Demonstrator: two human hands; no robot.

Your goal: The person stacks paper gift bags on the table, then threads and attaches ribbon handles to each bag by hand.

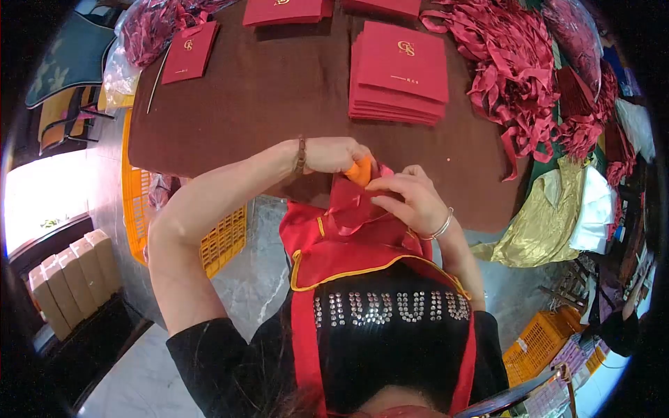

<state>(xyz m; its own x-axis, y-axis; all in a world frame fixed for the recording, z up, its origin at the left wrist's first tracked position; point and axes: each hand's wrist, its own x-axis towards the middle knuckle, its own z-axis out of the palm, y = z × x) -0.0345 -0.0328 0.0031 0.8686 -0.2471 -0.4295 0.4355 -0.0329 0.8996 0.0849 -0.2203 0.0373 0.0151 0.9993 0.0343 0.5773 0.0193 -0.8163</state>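
Observation:
My left hand, with a beaded bracelet at the wrist, is closed at the top of a dark red piece with a shiny ribbon. Orange covering shows on its fingers. On the other side, my right hand, wearing a silver bangle, pinches the same piece with bent fingers. The piece is held just off the table's near edge, above my red apron with yellow trim. Its exact kind is hard to make out, as the hands partly cover it.
On the brown-covered table lies a stack of flat red pieces with gold lettering. A single similar piece is at left beside a thin rod. Red ribbons heap at right, near gold cloth. An orange crate stands below left.

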